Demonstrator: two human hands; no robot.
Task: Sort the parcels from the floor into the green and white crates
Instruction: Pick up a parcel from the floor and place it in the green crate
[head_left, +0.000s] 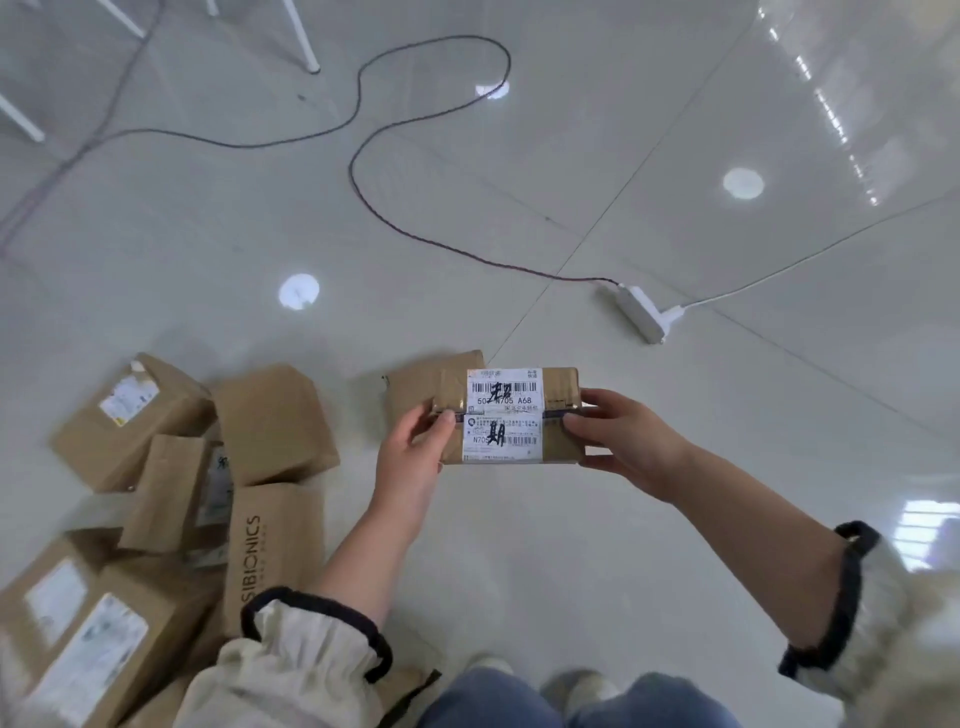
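While both hands, left hand (415, 457) and right hand (618, 441), pinch the labelled parcel (506, 415) by its ends above the floor (571, 545), the step looks like label reading. Next move likely needs a crate choice; no crates in view, pile of parcels (171, 493) waits at left.

We hold a parcel (511, 415) between left hand (410, 460) at its left end and right hand (621, 441) at its right end. Just behind it a second parcel (415, 385) lies on the floor (571, 519). A pile (270, 421) lies to the left. A power strip (638, 312) lies farther back on the right, its cable (351, 169) running back and leftward.
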